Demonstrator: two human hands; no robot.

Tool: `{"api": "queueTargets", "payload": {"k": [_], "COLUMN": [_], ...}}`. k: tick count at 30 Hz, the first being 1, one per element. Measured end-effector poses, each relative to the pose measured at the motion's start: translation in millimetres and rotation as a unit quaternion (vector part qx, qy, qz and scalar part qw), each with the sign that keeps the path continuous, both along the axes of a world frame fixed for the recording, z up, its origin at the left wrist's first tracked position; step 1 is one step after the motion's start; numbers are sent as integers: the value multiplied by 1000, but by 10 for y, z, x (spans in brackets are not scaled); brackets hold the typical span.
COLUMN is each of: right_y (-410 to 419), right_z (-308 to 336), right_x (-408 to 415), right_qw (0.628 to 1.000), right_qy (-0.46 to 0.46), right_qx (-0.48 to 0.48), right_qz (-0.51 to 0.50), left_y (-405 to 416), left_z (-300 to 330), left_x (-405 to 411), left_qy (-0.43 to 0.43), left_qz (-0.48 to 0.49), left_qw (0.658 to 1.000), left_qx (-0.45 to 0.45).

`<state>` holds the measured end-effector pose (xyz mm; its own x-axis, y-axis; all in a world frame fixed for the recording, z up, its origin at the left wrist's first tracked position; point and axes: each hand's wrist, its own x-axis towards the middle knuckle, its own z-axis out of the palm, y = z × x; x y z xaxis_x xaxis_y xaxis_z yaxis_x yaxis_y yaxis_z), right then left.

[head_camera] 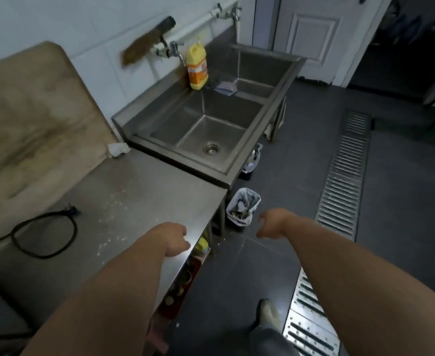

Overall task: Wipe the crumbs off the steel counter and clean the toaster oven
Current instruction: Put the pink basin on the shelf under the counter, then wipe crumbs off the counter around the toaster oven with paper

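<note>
Steel table [159,181] crumbs [113,214] could scatter floorward if we sweep bare-handed, our left hand [174,238] and right hand [271,224] loosely curled, holding nothing.

Single head-worn wide-angle view, looking forward and steeply down. Steel counter [139,191] close, at 9 to 7 o'clock; sink [211,129] farther off at 12 o'clock; floor drain grate [344,176] at 3 o'clock. Both forearms enter from 6 o'clock. No second view.
</note>
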<state>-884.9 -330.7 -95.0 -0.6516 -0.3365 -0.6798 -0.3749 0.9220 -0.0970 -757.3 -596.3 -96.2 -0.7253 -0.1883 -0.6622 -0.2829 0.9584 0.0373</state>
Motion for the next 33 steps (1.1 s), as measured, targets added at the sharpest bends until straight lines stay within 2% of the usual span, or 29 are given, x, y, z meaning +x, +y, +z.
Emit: {"api": "queueTargets", "payload": {"k": [6, 15, 20, 25, 33], "right_y": [82, -107, -288, -818, -2472], "right_z": [-35, -16, 148, 99, 407], "right_x": [-918, -1798, -2082, -2475, -2746], "right_qw": [995, 991, 995, 990, 982], "right_qy": [-32, -28, -39, -28, 2], "right_qx": [23, -20, -18, 51, -53], "right_qz": [92, 132, 90, 131, 179], "left_y": [462, 661, 355, -230, -1450], "left_z": [57, 200, 109, 139, 206], "left_x": [-724, -1647, -1909, -2154, -2107], "left_qy": [13, 25, 0, 3, 25], "left_qz": [59, 68, 92, 108, 217], "left_qw": [998, 996, 993, 991, 974], "left_qx": [32, 61, 73, 79, 51]}}
